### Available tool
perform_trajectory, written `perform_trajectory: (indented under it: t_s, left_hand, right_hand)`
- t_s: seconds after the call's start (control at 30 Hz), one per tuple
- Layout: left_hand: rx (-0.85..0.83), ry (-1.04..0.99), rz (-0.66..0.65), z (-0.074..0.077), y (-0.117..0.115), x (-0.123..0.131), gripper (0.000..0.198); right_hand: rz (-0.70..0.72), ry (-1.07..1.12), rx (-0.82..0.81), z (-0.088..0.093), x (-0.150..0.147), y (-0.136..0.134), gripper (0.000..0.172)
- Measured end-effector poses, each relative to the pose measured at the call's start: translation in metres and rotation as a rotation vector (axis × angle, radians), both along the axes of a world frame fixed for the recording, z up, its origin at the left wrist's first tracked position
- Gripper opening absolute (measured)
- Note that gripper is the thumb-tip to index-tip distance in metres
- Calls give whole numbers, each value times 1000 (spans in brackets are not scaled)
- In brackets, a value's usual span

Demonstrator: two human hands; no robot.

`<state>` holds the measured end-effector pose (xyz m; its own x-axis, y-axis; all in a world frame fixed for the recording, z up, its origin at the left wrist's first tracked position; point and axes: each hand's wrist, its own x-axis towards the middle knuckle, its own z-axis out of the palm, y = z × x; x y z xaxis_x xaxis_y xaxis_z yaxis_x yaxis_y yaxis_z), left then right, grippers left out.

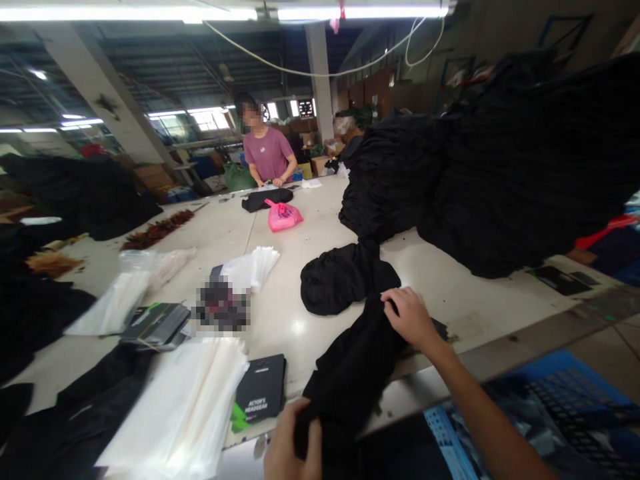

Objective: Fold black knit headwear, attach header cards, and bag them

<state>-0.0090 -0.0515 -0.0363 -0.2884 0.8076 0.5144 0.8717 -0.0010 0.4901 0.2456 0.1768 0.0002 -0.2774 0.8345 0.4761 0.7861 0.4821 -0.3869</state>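
Observation:
A length of black fabric headgear [350, 370] is stretched between my two hands over the table's front edge. My left hand [293, 443] grips its near end, thumb and fingers closed around the cloth. At the far end my right hand [407, 313] pinches the cloth. Just beyond lies another black fabric piece [345, 277], folded on the table. Close to my left hand is a stack of black cards [263, 387] printed "ACTOR'S HEADGEAR". Beside the cards spreads a thick stack of clear plastic sleeves [175, 407].
Large heaps of black cloth [525, 173] rise on the right. A pink bag [283, 215] sits mid-table. More sleeves [113, 303] and dark card packs [157, 323] lie left. Across the table stands a person [270, 150]. A blue crate [575, 393] is below the edge.

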Motion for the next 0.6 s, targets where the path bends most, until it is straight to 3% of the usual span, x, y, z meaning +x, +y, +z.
perform_trajectory:
  t_s: [0.07, 0.17, 0.27, 0.33, 0.37, 0.4, 0.47, 0.5, 0.6]
  left_hand:
    - [-35, 71, 57, 7, 21, -7, 31]
    - [-61, 327, -88, 9, 52, -15, 57]
    - [-157, 516, -260, -1, 59, -12, 77]
    - [-194, 570, -276, -6, 51, -6, 73]
    - [-202, 574, -289, -6, 44, -4, 69]
    - [-210, 564, -328, -3, 37, -2, 65]
    - [-241, 508, -502, 7, 25, -1, 54]
    - [-268, 453, -603, 12, 22, -1, 46]
    - [-374, 217, -736, 18, 25, -1, 34]
  right_hand:
    - [51, -68, -62, 4, -26, 27, 9]
    - [88, -119, -77, 8, -51, 24, 19]
    - [271, -141, -77, -3, -55, -37, 31]
    - [610, -158, -108, -24, -48, -90, 59]
    - [678, -162, -79, -38, -43, -115, 67]
    - [637, -147, -1, -52, -38, -136, 59]
    - [533, -51, 149, -77, -29, -164, 27]
    - [491, 24, 162, -85, -25, -171, 26]
    - [340, 341, -33, -90, -23, -169, 23]
